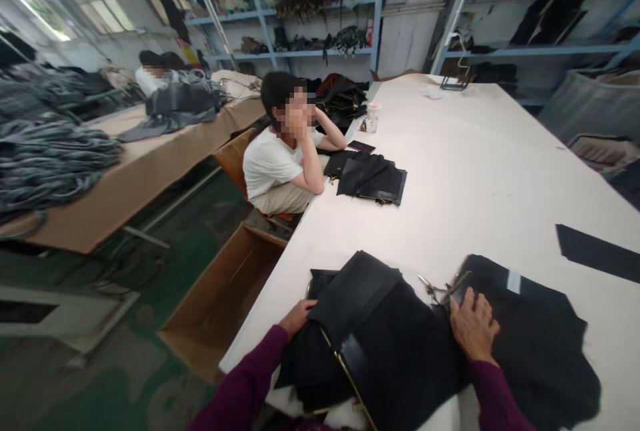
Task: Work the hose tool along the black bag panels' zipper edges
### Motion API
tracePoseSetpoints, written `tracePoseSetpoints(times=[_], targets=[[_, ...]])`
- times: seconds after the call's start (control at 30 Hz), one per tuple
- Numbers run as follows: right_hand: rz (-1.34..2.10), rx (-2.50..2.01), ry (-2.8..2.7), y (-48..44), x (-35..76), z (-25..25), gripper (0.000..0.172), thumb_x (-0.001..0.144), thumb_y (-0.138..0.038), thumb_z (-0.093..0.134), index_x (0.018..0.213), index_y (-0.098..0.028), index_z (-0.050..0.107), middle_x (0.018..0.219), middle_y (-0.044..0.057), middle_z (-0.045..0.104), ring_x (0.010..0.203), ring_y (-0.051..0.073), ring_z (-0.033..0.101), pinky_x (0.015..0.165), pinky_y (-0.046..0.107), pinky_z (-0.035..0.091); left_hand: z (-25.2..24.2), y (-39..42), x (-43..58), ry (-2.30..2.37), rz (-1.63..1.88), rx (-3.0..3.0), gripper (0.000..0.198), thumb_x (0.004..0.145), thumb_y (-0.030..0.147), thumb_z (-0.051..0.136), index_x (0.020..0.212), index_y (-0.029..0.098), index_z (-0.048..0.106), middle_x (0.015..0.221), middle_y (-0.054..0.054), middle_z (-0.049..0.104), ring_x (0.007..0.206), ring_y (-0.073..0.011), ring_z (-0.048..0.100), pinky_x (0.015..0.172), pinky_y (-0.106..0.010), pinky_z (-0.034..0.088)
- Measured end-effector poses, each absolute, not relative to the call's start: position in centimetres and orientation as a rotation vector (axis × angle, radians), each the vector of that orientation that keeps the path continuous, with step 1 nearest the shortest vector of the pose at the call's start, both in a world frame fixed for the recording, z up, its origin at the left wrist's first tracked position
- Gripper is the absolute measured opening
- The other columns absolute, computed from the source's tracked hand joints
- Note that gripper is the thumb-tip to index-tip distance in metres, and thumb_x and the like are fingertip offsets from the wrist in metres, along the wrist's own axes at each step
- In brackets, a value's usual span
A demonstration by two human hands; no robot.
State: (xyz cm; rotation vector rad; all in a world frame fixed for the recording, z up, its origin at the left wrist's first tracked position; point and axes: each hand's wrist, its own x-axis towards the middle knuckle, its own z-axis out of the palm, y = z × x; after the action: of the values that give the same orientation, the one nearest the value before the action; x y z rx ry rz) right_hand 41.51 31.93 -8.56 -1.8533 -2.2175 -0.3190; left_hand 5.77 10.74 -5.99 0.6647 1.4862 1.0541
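A pile of black fabric pieces (395,344) with gold-coloured zips lies at the near edge of the white table. My left hand (299,318) is at the pile's left side, its fingers closed on the edge of a black piece and partly hidden by it. My right hand (474,324) rests with its fingers spread, palm down, where the pile meets another black fabric stack (540,344) on the right. Just beyond its fingertips is a metal zip end (433,288). A small pale strip (513,281) lies on the right stack.
A seated person (280,164) leans on the white table (470,171) beside more black pieces (373,178), a dark phone (361,146) and a cup (371,118). An open cardboard box (225,304) stands on the floor at left. A flat black strip (597,251) lies at right.
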Motion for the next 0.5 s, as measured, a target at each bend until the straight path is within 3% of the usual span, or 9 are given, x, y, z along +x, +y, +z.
tracePoseSetpoints(times=[0.13, 0.23, 0.33, 0.4, 0.5], targets=[[-0.122, -1.656, -2.315, 30.5, 39.8, -4.8, 0.059, 0.09, -0.047, 0.028, 0.111, 0.003, 0.05, 0.11, 0.032, 0.049, 0.101, 0.042, 0.049, 0.068, 0.054, 0.048, -6.7, 10.6, 5.4, 1.459, 1.053, 0.709, 0.037, 0.068, 0.037, 0.064, 0.09, 0.008, 0.07, 0.091, -0.011, 0.068, 0.087, -0.0267, 0.061, 0.087, -0.037, 0.043], [0.03, -1.303, -2.454, 24.5, 35.0, -1.6, 0.066, 0.088, -0.054, 0.028, 0.126, -0.002, 0.04, 0.13, 0.025, 0.039, 0.12, 0.033, 0.039, 0.093, 0.045, 0.042, -7.1, 10.5, 5.2, 1.443, 1.068, 0.709, 0.037, 0.068, 0.038, 0.064, 0.088, 0.008, 0.07, 0.092, -0.011, 0.067, 0.089, -0.0266, 0.06, 0.089, -0.037, 0.042], [0.13, -0.937, -2.636, 17.2, 29.7, -0.6, 0.069, 0.081, -0.057, 0.044, 0.136, -0.017, 0.032, 0.143, 0.012, 0.028, 0.129, 0.028, 0.028, 0.099, 0.043, 0.038, -6.9, 10.3, 5.2, 1.425, 1.091, 0.679, 0.04, 0.067, 0.038, 0.065, 0.091, 0.006, 0.069, 0.093, -0.012, 0.067, 0.09, -0.027, 0.059, 0.09, -0.037, 0.041], [0.143, -0.828, -2.672, 14.0, 27.6, -1.2, 0.064, 0.081, -0.048, 0.049, 0.135, -0.018, 0.034, 0.143, 0.013, 0.028, 0.128, 0.032, 0.028, 0.095, 0.05, 0.041, -6.6, 9.9, 5.3, 1.415, 1.118, 0.645, 0.044, 0.068, 0.039, 0.065, 0.095, 0.004, 0.068, 0.094, -0.014, 0.066, 0.09, -0.0279, 0.059, 0.088, -0.037, 0.043], [0.164, -0.859, -2.598, 13.1, 27.2, -2.9, 0.044, 0.087, -0.03, 0.043, 0.125, -0.009, 0.044, 0.132, 0.018, 0.041, 0.121, 0.03, 0.039, 0.091, 0.042, 0.048, -5.6, 9.1, 5.9, 1.388, 1.193, 0.578, 0.054, 0.073, 0.042, 0.061, 0.109, 0.001, 0.061, 0.098, -0.016, 0.065, 0.093, -0.0279, 0.059, 0.086, -0.036, 0.044]])
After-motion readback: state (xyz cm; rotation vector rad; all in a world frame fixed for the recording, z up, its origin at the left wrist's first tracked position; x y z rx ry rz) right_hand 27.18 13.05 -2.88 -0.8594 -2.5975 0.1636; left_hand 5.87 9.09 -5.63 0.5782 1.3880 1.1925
